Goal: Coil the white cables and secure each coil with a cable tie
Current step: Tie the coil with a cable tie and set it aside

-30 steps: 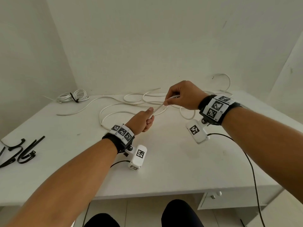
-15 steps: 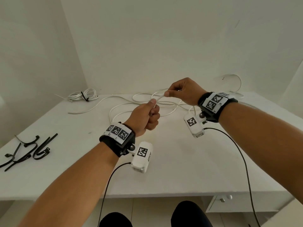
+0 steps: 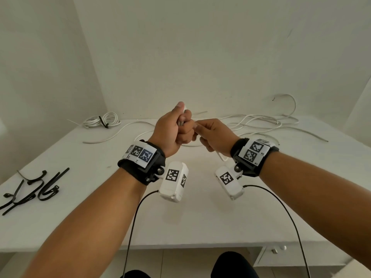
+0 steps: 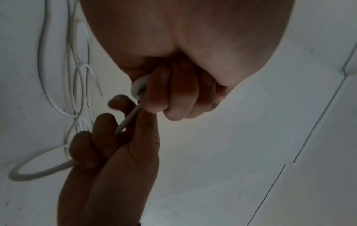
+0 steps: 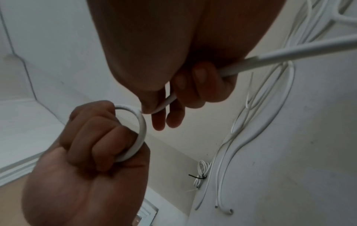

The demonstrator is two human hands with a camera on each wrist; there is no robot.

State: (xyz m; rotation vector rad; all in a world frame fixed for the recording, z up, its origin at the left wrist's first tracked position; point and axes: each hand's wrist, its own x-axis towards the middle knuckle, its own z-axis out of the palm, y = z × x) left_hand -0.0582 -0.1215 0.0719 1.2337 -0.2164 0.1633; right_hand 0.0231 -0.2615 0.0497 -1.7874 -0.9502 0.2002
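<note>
Above the middle of the white table point(image 3: 80, 217), my two hands meet on one white cable point(image 5: 142, 133). My left hand point(image 3: 179, 127) is a raised fist gripping it, with a small loop bent round the curled fingers point(image 5: 100, 137). My right hand point(image 3: 203, 132) pinches the same cable right beside that fist, and the cable runs through its fingers point(image 4: 104, 122) and out under the wrist. The rest of the cable point(image 3: 261, 121) lies in loose curves at the back of the table. Black cable ties point(image 3: 30, 187) lie at the left edge.
A coiled white cable point(image 3: 102, 121) bound with a black tie lies at the back left by the wall. Walls close the table at the back and on the left. A drawer point(image 3: 281, 255) sits under the front right. Black wrist-camera leads hang below both forearms.
My hands have come together: the left rose and the right drew in beside it. The straight stretch of cable between them has become a small loop in the left fist.
</note>
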